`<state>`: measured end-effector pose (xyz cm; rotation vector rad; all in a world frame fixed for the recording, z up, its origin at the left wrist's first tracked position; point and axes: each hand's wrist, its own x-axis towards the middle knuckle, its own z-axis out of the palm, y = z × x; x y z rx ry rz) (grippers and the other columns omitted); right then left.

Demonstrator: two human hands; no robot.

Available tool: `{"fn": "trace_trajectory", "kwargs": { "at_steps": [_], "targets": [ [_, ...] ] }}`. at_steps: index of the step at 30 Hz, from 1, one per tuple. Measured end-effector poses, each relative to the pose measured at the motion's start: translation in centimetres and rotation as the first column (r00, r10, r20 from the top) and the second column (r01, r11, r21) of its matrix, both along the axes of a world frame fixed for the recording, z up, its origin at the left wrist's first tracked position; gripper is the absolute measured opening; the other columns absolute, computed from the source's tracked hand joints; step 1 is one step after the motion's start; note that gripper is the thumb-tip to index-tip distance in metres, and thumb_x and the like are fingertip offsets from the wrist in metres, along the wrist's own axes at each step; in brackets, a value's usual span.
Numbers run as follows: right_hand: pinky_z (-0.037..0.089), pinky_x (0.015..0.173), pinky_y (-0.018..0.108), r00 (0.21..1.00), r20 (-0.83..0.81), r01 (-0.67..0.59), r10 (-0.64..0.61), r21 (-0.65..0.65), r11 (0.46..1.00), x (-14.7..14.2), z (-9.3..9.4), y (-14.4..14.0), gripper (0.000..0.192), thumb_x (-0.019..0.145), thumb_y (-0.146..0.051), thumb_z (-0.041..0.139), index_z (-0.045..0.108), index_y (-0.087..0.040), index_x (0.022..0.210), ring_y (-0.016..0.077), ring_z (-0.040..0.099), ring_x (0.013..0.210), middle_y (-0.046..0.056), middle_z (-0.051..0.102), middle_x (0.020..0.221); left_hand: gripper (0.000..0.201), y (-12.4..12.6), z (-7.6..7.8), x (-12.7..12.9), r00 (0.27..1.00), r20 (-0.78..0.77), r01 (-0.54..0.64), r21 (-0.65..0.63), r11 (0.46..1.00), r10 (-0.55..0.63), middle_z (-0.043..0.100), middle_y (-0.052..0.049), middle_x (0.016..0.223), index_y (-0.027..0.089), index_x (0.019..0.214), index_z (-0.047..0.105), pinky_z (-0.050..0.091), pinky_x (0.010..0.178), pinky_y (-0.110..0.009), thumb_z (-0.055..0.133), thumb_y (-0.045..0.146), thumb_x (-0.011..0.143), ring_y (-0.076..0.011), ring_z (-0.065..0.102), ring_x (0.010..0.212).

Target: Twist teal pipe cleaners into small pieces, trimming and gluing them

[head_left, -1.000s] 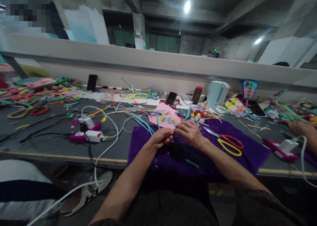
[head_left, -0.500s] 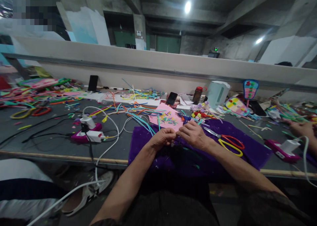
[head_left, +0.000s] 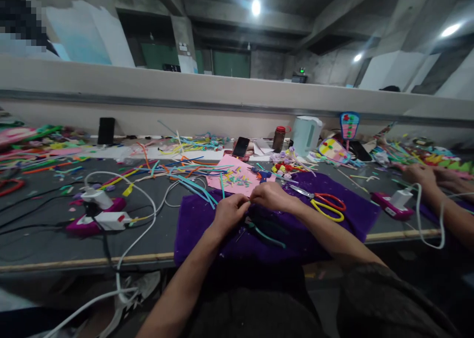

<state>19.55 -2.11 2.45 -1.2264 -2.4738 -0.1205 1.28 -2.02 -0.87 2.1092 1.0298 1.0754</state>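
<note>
My left hand (head_left: 230,212) and my right hand (head_left: 271,196) meet fingertip to fingertip over a purple cloth (head_left: 207,229) spread at the table's front edge. Both pinch something small between them; it is too small to name. Under my hands on the cloth lies a teal-handled tool (head_left: 267,234). Scissors with a red and a yellow handle (head_left: 326,205) rest on the cloth just right of my right wrist. A pink sheet (head_left: 233,180) strewn with small coloured bits lies just beyond my fingers.
Coloured strips (head_left: 185,172) litter the grey table (head_left: 44,234). A pink-based device with white plugs and cables (head_left: 97,214) sits at left, another (head_left: 391,202) at right. A phone (head_left: 241,146), jar (head_left: 278,139) and white kettle (head_left: 306,135) stand behind. Another person's hands (head_left: 425,176) work at right.
The view has swung to the right, so everything sits further left in frame. My hands stay together over the cloth, fingers working on the small piece.
</note>
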Motion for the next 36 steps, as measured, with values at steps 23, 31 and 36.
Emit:
{"fn": "trace_trajectory", "kwargs": {
  "at_steps": [23,31,36],
  "targets": [
    [0.028,0.068,0.03,0.992,-0.12,0.093,-0.042,0.459,0.884,-1.4,-1.5,-0.6,0.02,0.086,-0.025,0.045,0.062,-0.018,0.077,0.0155,0.05,0.072,0.005,0.062,0.069,0.028,1.4,0.9,-0.8,0.777,0.606,0.334,-0.628,0.703,0.173,0.065,-0.006,0.068,0.013,0.081,0.056,0.035,0.036,-0.016,0.054,0.04,0.073,-0.0081,0.054,0.045],
    [0.028,0.067,0.031,0.995,-0.093,0.07,-0.028,0.479,0.875,-2.1,-1.6,-0.9,0.02,0.085,-0.025,0.045,0.062,-0.018,0.076,0.0161,0.049,0.071,0.006,0.062,0.07,0.025,1.2,0.2,-0.7,0.821,0.558,0.243,-0.533,0.811,0.121,0.063,-0.004,0.065,0.012,0.071,0.059,0.034,0.038,-0.015,0.068,0.032,0.06,-0.006,0.051,0.045],
    [0.028,0.066,0.03,0.995,-0.093,0.061,-0.021,0.459,0.886,-2.2,-2.0,-0.9,0.02,0.084,-0.025,0.046,0.062,-0.019,0.075,0.0157,0.049,0.07,0.005,0.062,0.07,0.017,1.1,0.5,-0.6,0.827,0.541,0.189,-0.519,0.834,0.15,0.059,0.001,0.057,0.014,0.069,0.056,0.034,0.04,-0.016,0.064,0.026,0.06,-0.0068,0.05,0.044]
  ]
}}
